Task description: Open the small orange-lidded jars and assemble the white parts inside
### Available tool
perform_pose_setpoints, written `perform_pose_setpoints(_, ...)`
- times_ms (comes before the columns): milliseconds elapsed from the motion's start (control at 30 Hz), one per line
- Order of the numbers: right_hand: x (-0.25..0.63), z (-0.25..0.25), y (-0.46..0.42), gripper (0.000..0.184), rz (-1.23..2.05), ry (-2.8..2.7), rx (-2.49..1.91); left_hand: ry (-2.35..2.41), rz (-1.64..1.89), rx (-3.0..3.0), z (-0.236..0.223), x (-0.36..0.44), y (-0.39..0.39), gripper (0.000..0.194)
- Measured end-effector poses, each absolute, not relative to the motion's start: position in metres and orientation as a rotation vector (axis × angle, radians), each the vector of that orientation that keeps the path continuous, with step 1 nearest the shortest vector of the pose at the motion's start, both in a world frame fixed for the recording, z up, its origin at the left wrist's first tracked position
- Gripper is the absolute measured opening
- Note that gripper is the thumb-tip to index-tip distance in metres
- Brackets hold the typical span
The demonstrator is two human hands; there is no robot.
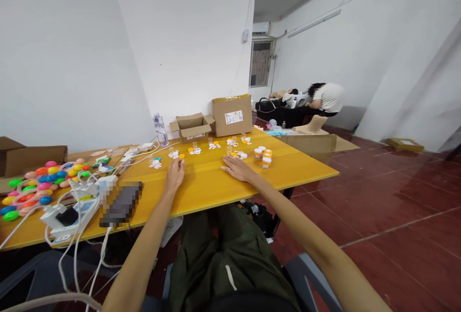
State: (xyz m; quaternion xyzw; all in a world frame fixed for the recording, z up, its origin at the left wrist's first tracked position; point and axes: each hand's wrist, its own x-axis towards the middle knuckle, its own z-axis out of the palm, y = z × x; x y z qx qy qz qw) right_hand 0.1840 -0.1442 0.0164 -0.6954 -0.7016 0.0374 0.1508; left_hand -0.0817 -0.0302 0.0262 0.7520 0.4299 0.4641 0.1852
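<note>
My left hand (175, 174) rests on the yellow table with its fingers pointing forward, holding nothing that I can see. Just beyond its fingertips lie small white pieces (173, 154) and an orange lid (182, 156). My right hand (238, 168) lies palm down with fingers stretched out. Ahead of those fingers stands a small clear cup (229, 150), beside more white pieces (243, 155) and orange ones. To the right of this hand stand several small tubs (266, 162) with white and orange parts, some stacked. Further piles of white pieces (214, 145) with clear cups run along the far side.
An open cardboard box (195, 133) and a closed one (234, 122) stand at the back beside a water bottle (160, 129). Left are colourful balls (46, 180), a power strip (77, 216) with cables, and a blurred dark device (121, 205). Another person (329, 97) sits far right.
</note>
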Motion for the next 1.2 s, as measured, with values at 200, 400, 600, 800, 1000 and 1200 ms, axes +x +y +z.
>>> perform_pose_setpoints(200, 0.187, 0.013, -0.156, 0.075, 0.237, -1.992, -1.975, 1.196, 1.277, 2.134, 0.027, -0.084, -0.032, 0.014)
perform_pose_setpoints(400, 0.199, 0.012, -0.141, 0.082, 0.223, -1.948, -2.03, 1.215, 1.285, 2.131, 0.024, -0.083, -0.028, 0.015)
perform_pose_setpoints(600, 0.18, 0.01, -0.122, 0.083, 0.213, -1.922, -2.016, 1.23, 1.258, 2.132, 0.025, -0.082, -0.028, 0.014)
perform_pose_setpoints(800, 0.159, 0.024, -0.097, 0.075, 0.235, -1.865, -2.118, 1.223, 1.237, 2.131, 0.028, -0.083, -0.032, 0.014)
perform_pose_setpoints(1000, 0.155, 0.028, -0.092, 0.079, 0.242, -1.739, -2.239, 1.231, 1.227, 2.134, 0.031, -0.081, -0.034, 0.014)
perform_pose_setpoints(1200, 0.151, 0.036, -0.103, 0.076, 0.256, -1.636, -2.288, 1.278, 1.164, 2.142, 0.037, -0.08, -0.043, 0.014)
